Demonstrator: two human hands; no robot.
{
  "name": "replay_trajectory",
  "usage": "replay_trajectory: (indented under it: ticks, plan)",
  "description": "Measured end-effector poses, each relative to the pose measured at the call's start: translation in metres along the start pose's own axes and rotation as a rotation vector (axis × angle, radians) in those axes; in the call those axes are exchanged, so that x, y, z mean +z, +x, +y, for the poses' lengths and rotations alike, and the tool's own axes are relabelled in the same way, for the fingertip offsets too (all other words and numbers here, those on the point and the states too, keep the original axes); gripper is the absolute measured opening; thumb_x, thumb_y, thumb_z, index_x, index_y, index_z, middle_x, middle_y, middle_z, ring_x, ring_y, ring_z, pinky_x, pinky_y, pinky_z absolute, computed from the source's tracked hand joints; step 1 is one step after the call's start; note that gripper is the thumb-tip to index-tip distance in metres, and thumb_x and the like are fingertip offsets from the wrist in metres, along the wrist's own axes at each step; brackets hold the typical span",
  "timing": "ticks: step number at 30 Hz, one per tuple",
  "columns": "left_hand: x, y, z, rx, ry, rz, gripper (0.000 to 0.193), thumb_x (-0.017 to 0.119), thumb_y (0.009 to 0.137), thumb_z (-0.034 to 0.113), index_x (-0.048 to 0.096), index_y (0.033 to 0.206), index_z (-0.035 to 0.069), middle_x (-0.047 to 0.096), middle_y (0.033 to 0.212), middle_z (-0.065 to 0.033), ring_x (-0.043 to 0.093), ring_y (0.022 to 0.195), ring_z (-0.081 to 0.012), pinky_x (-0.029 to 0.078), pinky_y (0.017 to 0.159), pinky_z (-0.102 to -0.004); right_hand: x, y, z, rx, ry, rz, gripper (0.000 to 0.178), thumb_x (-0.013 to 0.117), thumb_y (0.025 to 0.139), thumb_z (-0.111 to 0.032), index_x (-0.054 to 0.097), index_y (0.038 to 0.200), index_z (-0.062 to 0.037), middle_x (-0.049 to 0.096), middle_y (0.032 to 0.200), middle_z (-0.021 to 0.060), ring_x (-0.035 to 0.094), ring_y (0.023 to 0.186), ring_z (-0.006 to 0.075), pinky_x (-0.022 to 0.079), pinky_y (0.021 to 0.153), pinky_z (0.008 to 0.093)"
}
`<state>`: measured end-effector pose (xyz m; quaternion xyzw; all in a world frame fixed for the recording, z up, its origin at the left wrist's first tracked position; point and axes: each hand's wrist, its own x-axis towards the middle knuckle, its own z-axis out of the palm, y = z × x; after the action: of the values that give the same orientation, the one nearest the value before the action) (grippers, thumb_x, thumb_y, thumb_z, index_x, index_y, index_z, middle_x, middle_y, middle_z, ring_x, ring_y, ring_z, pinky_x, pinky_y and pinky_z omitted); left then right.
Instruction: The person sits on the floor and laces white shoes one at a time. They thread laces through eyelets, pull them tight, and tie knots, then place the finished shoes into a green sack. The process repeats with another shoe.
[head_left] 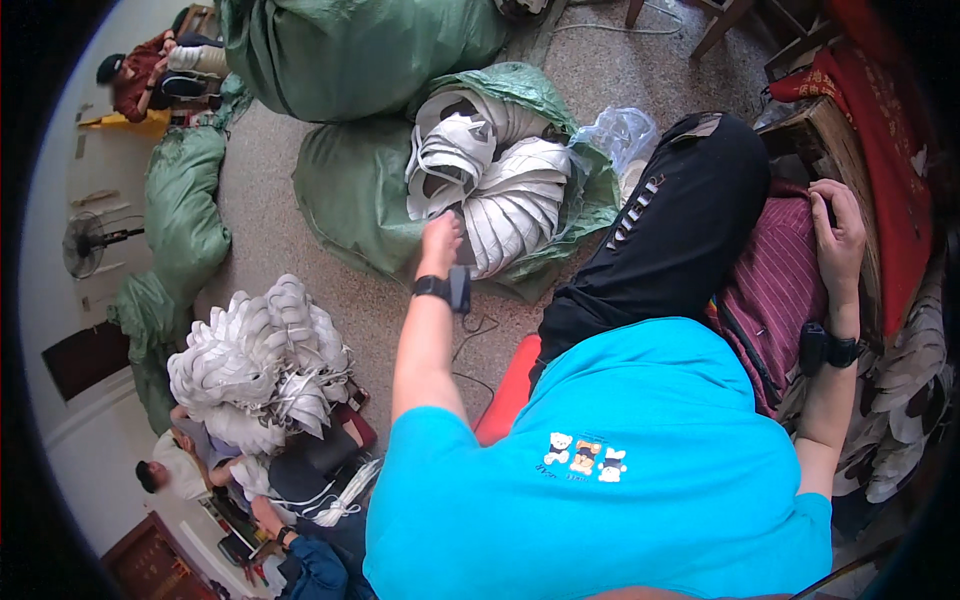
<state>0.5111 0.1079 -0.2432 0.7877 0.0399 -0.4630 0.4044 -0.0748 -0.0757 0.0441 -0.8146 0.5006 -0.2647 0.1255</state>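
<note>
My left hand (441, 243) reaches out to a green sack (350, 190) on the floor, its fingers closed at the edge of a white shoe upper (452, 150) with a dark lining. Beside it, more white shoe uppers (515, 205) lie nested in a curved row in the sack's mouth. My right hand (840, 228) rests loosely at my right, fingers bent and thumb apart, against a maroon striped cloth (775, 280) and close to a worn wooden edge (815, 130). I see nothing held in it.
A large green sack (360, 50) stands beyond. To the left rises a pile of white shoe uppers (260, 360), with co-workers (180, 465) near it. Another person (140, 80) sits far left by more green sacks (185, 200). Grey pieces (910, 390) are stacked at right.
</note>
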Motion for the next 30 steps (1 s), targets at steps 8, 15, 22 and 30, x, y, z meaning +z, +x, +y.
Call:
replay_trajectory:
  ticks: [8,15,22,30]
  plan:
    - [0.056,0.004,-0.007,0.299,0.377,-0.041,0.044,0.073,0.093,0.034,0.069,0.118,-0.002,0.072,0.109,-0.012,0.064,0.101,-0.0194,0.049,0.09,-0.0334,0.0,-0.001,0.001,-0.004,-0.011,-0.012,0.008,0.064,0.097,-0.005,0.066,0.102,0.0008,0.069,0.108,0.0116,0.065,0.105,0.0241,0.05,0.095,0.0338]
    - [-0.037,-0.035,0.033,0.425,-0.502,-0.214,0.026,0.062,0.1,0.03,0.066,0.092,0.005,0.068,0.097,-0.009,0.064,0.094,-0.0229,0.053,0.087,-0.0393,-0.001,-0.004,0.006,0.007,-0.014,-0.006,0.008,0.064,0.097,-0.004,0.067,0.103,0.0012,0.069,0.108,0.0115,0.065,0.105,0.0235,0.049,0.096,0.0335]
    - [-0.133,-0.022,0.002,0.405,-1.096,0.372,0.039,0.053,0.102,0.035,0.058,0.118,0.001,0.059,0.126,-0.0182,0.059,0.114,-0.0323,0.052,0.102,-0.0489,0.0,-0.002,0.012,0.0,0.014,-0.027,0.008,0.063,0.097,-0.003,0.066,0.103,0.0016,0.069,0.108,0.0111,0.065,0.105,0.023,0.049,0.096,0.0334]
    - [0.024,-0.028,-0.089,0.51,0.372,0.597,0.058,0.081,0.083,0.023,0.058,0.127,-0.008,0.062,0.127,-0.0239,0.063,0.108,-0.0342,0.049,0.099,-0.0426,-0.003,-0.006,0.008,0.013,-0.035,0.008,0.008,0.064,0.097,-0.005,0.067,0.103,0.0,0.069,0.109,0.0107,0.065,0.106,0.024,0.049,0.097,0.0339]
